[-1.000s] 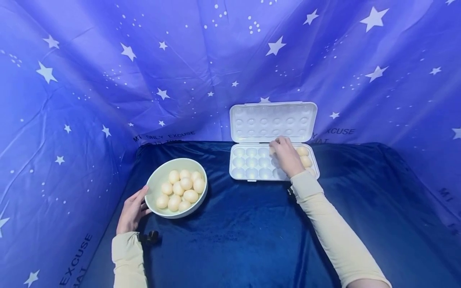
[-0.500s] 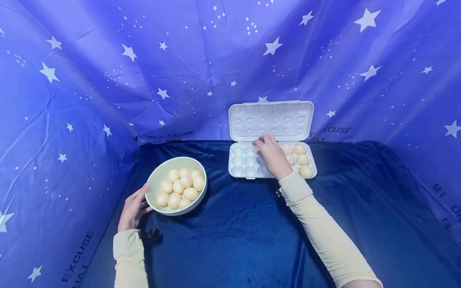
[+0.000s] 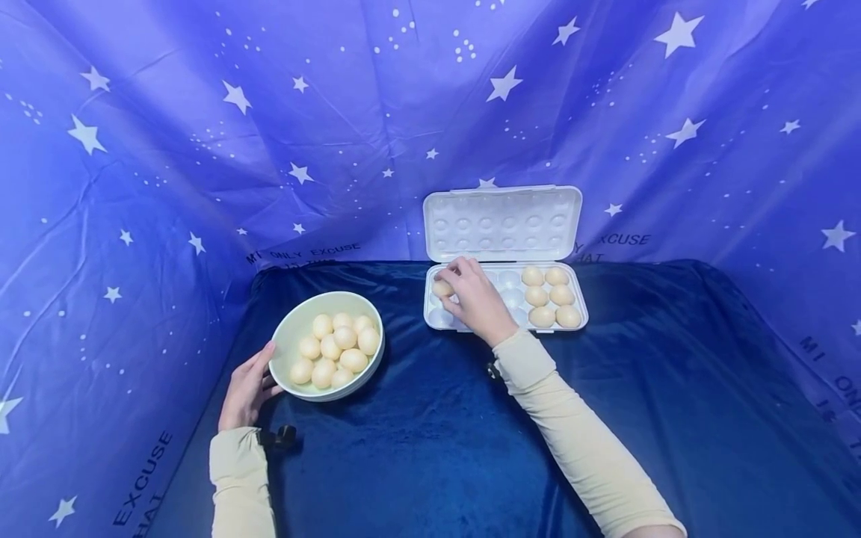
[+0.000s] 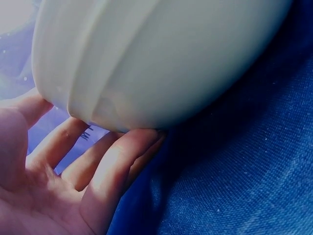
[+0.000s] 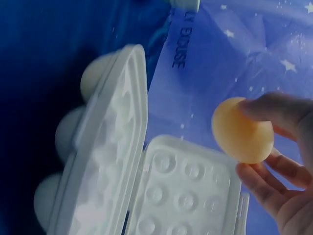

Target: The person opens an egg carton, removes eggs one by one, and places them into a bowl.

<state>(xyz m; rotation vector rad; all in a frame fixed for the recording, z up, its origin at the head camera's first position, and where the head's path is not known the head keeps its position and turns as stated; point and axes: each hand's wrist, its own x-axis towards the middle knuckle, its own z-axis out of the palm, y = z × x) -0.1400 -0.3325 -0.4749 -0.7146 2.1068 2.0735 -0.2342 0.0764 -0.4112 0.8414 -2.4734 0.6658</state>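
A pale egg (image 5: 243, 130) is pinched between the thumb and fingers of my right hand (image 3: 474, 300), over the left end of a white egg carton (image 3: 507, 330). Eggs (image 3: 537, 297) fill the carton's two right-hand columns. The cups left of them that I can see are bare, while my hand hides others. My left hand (image 3: 244, 392) holds the left side of a pale green bowl (image 3: 285, 336), which looks tilted. In the left wrist view, its fingertips press against the bowl's outer wall (image 4: 161, 68). Many eggs (image 3: 330, 347) lie inside the bowl.
The carton's lid (image 3: 503, 224) stands upright behind its tray, near a purple star-patterned curtain (image 3: 377, 112). Dark blue cloth (image 3: 430, 441) covers the table. A small black device (image 3: 285, 436) sits at the left wrist.
My right hand has moved left across the carton with the egg held in it, uncovering the eggs in the right-hand columns. My left hand and the bowl stay in place.
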